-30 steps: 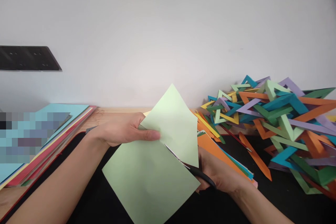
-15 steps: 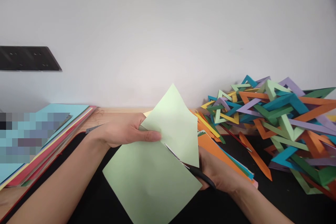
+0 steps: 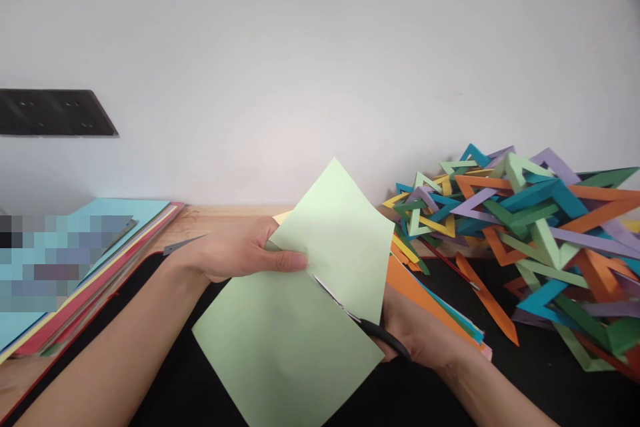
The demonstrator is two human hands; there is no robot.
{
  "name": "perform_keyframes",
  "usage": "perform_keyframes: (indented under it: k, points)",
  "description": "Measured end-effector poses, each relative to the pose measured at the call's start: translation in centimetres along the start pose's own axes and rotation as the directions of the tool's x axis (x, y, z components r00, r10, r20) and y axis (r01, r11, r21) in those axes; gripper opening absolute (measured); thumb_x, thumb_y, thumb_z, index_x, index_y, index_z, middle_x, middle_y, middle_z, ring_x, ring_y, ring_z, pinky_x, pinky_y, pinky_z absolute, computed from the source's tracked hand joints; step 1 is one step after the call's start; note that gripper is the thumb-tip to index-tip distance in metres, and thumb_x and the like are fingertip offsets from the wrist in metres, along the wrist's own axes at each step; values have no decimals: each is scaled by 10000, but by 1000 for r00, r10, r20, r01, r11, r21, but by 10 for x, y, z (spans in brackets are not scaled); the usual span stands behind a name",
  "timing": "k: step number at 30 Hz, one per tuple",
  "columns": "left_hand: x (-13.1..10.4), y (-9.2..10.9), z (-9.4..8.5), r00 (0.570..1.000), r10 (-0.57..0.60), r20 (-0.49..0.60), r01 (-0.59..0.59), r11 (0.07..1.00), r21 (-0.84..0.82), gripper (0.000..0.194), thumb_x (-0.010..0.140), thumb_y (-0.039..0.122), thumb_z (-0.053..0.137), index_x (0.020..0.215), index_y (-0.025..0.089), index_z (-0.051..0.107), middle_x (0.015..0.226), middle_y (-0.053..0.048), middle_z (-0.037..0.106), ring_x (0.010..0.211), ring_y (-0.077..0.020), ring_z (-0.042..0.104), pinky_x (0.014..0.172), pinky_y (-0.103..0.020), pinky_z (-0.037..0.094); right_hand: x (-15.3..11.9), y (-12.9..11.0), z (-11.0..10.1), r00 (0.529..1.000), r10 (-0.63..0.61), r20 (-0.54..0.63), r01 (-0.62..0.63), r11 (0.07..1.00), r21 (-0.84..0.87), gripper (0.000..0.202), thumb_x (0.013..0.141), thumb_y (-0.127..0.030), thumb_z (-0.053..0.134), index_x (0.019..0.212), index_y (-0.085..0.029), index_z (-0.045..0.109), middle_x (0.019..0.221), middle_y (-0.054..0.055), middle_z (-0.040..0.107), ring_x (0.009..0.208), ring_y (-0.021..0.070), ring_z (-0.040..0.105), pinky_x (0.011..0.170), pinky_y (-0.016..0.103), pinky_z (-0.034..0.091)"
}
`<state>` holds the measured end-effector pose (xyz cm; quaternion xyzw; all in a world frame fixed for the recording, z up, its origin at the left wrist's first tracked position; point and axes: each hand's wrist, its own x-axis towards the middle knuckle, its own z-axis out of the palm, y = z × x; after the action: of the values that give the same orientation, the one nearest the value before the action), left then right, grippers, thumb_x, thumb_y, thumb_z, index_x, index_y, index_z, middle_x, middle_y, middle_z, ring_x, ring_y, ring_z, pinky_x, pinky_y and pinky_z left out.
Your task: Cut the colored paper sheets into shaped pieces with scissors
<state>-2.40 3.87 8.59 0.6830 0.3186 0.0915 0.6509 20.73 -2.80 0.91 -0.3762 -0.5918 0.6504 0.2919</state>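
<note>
A light green sheet of paper (image 3: 290, 347) is held up in front of me, split by a long cut from its right side. My left hand (image 3: 260, 250) pinches it near the inner end of that cut, thumb on top. The upper flap points up and bends over my right hand (image 3: 400, 327), which is closed on black-handled scissors (image 3: 383, 335). Their silver blades lie in the cut, tips just below my left thumb. Most of my right fingers are hidden behind the paper and handle.
Coloured paper sheets (image 3: 143, 208) are stacked at left. Folded paper strips (image 3: 535, 213) are heaped at right, near an orange strip (image 3: 487, 300) on the black mat (image 3: 500, 387). More orange paper (image 3: 415, 290) lies behind my right hand. A dark socket panel (image 3: 55, 112) is on the wall.
The upper flap has swung a little to the right and spread wider. Both hands and the scissors are almost where they were.
</note>
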Motion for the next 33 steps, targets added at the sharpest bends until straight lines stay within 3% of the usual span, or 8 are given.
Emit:
perform_keyframes:
  k: [5, 8, 14, 18, 23, 29, 33]
  points:
    - [0, 0, -1, 1000, 6, -8, -6, 1000, 12, 185, 856, 327, 618, 1005, 239, 685, 1011, -4, 738, 908, -193, 690, 784, -281, 539, -1, -2, 0, 1000, 6, 0, -6, 1000, -27, 479, 587, -172, 722, 1052, -192, 608, 1003, 39, 687, 990, 292, 613, 906, 419, 478]
    - [1, 0, -1, 1000, 13, -7, -13, 1000, 11, 247, 850, 326, 626, 1082, 247, 655, 1052, -11, 727, 929, -201, 684, 774, -285, 543, -2, -2, 0, 1000, 22, 10, -22, 998, -57, 476, 602, -165, 698, 1072, -184, 622, 1014, 44, 688, 1070, 318, 577, 899, 416, 484]
    - [2, 0, 0, 999, -36, -11, 36, 997, 68, 241, 827, 394, 634, 971, 208, 687, 1053, -42, 729, 937, -231, 684, 774, -302, 549, -2, 2, -2, 995, -89, 46, 92, 992, -80, 743, 640, -233, 735, 1338, -239, 482, 1271, 38, 594, 1181, 317, 524, 977, 393, 447]
    - [3, 0, 1, 999, -35, -15, 35, 998, 51, 275, 818, 403, 643, 1019, 219, 678, 1084, -44, 720, 942, -230, 684, 776, -306, 550, -2, 5, -3, 997, -80, 20, 82, 984, -158, 811, 686, -245, 736, 1415, -252, 379, 1360, 53, 520, 1251, 321, 465, 1000, 406, 435]
    - [3, 0, 2, 999, -40, -23, 41, 997, 66, 298, 812, 417, 645, 1025, 210, 676, 1076, -54, 722, 920, -235, 689, 768, -314, 551, 0, 5, -2, 995, -97, 37, 101, 985, -137, 778, 702, -249, 742, 1400, -274, 399, 1418, 35, 456, 1305, 312, 400, 1011, 394, 430]
    - [1, 0, 1, 999, -52, -17, 53, 997, 61, 283, 821, 420, 634, 993, 200, 679, 1037, -53, 730, 910, -233, 689, 764, -312, 548, 0, -3, 0, 995, -84, 56, 86, 995, -40, 758, 690, -226, 746, 1375, -239, 423, 1364, 58, 517, 1249, 300, 475, 1004, 392, 436]
    - [1, 0, 0, 999, -43, -10, 44, 998, 48, 282, 823, 410, 636, 1006, 198, 668, 1060, -60, 721, 919, -236, 684, 766, -318, 547, -1, -1, 0, 996, -89, 23, 90, 994, -57, 713, 684, -219, 744, 1336, -224, 456, 1355, 69, 523, 1272, 296, 443, 1025, 394, 408]
